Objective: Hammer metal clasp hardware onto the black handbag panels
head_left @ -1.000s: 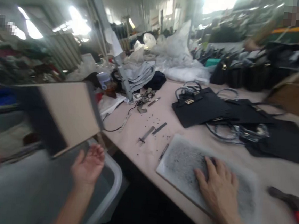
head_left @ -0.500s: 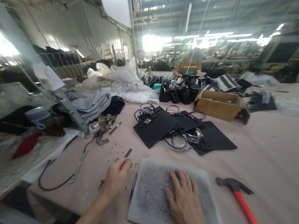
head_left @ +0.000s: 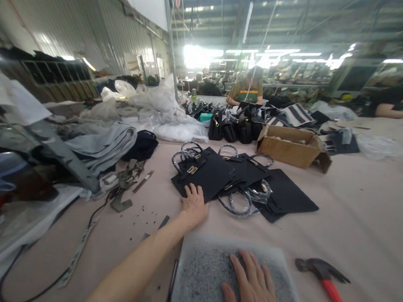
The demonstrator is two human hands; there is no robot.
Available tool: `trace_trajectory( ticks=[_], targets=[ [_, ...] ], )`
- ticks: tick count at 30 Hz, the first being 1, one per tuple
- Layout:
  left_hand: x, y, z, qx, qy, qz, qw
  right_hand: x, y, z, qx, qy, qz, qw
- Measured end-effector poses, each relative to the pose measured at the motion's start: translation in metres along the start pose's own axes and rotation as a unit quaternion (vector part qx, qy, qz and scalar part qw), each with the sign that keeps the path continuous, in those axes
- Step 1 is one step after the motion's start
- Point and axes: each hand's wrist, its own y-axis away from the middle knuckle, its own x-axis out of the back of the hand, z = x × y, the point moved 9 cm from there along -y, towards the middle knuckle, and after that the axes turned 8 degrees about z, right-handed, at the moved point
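Observation:
My left hand (head_left: 194,207) stretches forward with its fingers spread. Its fingertips are at the near edge of a black bag panel (head_left: 212,173), which has gold hardware and a plastic-wrapped handle (head_left: 181,161). Other black panels (head_left: 287,196) overlap beside it. My right hand (head_left: 255,287) lies with fingers apart on a speckled grey board (head_left: 199,273) and grips nothing. A thin dark metal rod (head_left: 172,284) rests along the board's left edge. To the right lies a claw hammer (head_left: 333,289) with a red handle.
Small black bits (head_left: 142,216) and a dark strip (head_left: 164,221) lie left of my forearm. Clips and scraps (head_left: 128,177), a cable (head_left: 93,212) and folded grey cloth (head_left: 112,145) are farther left. An open cardboard box (head_left: 286,146) stands behind the panels. People work in the background.
My left hand has moved from beside the board, where its fingers were closed, forward to the black panel, and its fingers have spread. My right hand stays on the board. The view has shifted slightly.

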Motion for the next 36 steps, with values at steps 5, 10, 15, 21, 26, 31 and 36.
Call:
trace_trajectory(
  ticks=[5,10,15,21,26,31,36],
  targets=[
    [0.002,0.006,-0.013,-0.010,0.129,0.051,0.990,-0.002,0.002,0.001,-0.003,0.007,0.003,1.000],
    [0.029,0.007,-0.033,-0.099,0.107,0.026,0.989,0.006,-0.001,-0.003,0.004,0.014,0.007,1.000],
    [0.098,0.034,-0.038,-0.200,0.093,0.112,0.969,0.014,-0.007,-0.004,-0.022,-0.027,-0.002,0.999],
    [0.107,0.191,-0.003,-0.312,0.072,0.173,0.931,0.033,-0.014,0.028,-0.208,-0.280,0.043,0.936],
    [0.078,0.305,0.019,-0.360,0.047,0.137,0.922,0.032,0.019,0.083,-0.433,-0.499,0.144,0.737],
    [0.077,0.336,0.015,-0.350,0.045,0.120,0.928,0.038,0.035,0.086,-0.455,-0.622,0.042,0.635],
    [0.081,0.345,0.007,-0.388,0.044,0.071,0.918,0.058,0.054,0.095,-0.483,-0.579,-0.004,0.657]
  ],
)
